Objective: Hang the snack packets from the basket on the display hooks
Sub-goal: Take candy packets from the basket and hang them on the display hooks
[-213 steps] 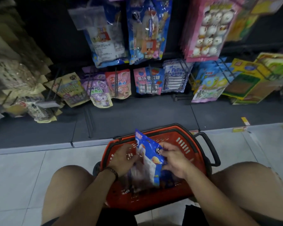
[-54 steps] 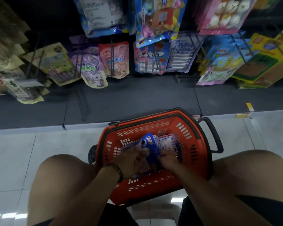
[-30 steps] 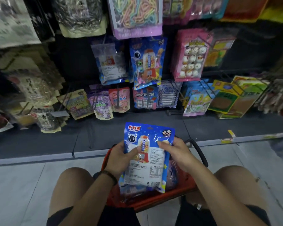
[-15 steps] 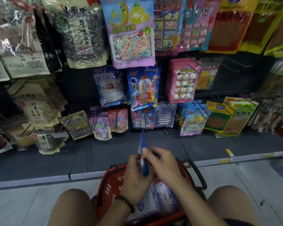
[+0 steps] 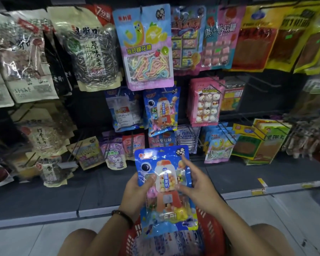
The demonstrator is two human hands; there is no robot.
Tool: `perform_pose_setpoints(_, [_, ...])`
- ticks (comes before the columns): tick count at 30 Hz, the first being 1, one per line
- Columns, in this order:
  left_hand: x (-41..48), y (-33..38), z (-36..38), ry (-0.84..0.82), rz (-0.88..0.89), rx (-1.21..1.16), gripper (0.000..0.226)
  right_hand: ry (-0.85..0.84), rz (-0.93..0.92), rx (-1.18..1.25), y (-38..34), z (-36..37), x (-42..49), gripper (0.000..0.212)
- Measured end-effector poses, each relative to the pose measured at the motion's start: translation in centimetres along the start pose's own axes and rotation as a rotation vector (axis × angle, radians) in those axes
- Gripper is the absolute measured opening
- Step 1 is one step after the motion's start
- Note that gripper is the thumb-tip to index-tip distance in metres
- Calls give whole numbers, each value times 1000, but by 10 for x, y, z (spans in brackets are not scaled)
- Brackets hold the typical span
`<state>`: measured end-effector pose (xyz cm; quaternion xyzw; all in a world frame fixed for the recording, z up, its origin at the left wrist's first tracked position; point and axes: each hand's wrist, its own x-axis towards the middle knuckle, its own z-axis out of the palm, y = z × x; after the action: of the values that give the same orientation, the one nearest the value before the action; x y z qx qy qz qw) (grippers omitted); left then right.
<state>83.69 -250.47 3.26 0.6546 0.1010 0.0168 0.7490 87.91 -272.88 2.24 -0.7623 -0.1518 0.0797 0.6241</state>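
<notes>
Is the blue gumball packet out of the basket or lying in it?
Out. The left hand grips the blue gumball packet upright above the red basket, with the right hand touching its edge; it is not hung yet.

The light is dim and cool. Glare streaks the glossy bags [image 5: 26,48] at upper left, and the shelf [image 5: 54,193] below them lies in shadow. The wide lens bows the edges; the right-hand packs [image 5: 307,141] smear.

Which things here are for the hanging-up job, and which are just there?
For the job: blue packet, left hand gripping it, right hand touching it, red basket, matching packets on their hook.
Just there: seed bags, pink snowman packets, yellow packets.
</notes>
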Motion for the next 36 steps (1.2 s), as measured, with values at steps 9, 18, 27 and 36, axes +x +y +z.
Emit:
perform_pose_setpoints(9, [34,15,9,-50,258,265,112,186,-85,-118,-19,-9,41,99])
perform_pose_setpoints(18, [119,55,28,-60,405,547,100,214,-114,-234,-46,-39,126,102])
perform_pose_setpoints(27, [174,71,37,-11,460,593,102,253,-174,-266,-48,-54,182,101])
perform_pose_setpoints(36, [207,59,37,3,484,589,103,231,-213,-243,-34,-62,213,101])
